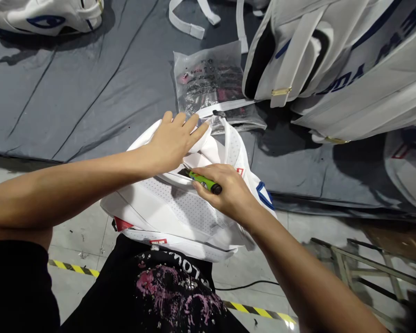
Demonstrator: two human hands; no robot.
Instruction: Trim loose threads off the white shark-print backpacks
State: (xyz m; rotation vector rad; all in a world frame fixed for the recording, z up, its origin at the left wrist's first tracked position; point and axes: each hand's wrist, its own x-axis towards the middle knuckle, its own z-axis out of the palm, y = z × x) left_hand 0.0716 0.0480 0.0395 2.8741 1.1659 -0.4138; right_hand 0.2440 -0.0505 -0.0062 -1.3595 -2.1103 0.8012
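A white backpack (180, 208) with perforated panels and red labels lies at the near edge of the grey-covered table, partly overhanging it. My left hand (173, 138) rests on its upper part with fingers spread and pressing the fabric. In my right hand (225, 185) is a green tool with a black end (206, 181), gripped between thumb and fingers. Its narrow tip points left into a fold or opening of the backpack, close under my left hand; the tip's exact shape is hard to make out.
Behind the backpack lies a clear plastic bag (208, 78) with printed dark contents. White straps (190, 25) trail at the back. Large white bags (333, 60) stand on the right, another white bag (55, 16) at far left. A metal frame (364, 263) stands below right.
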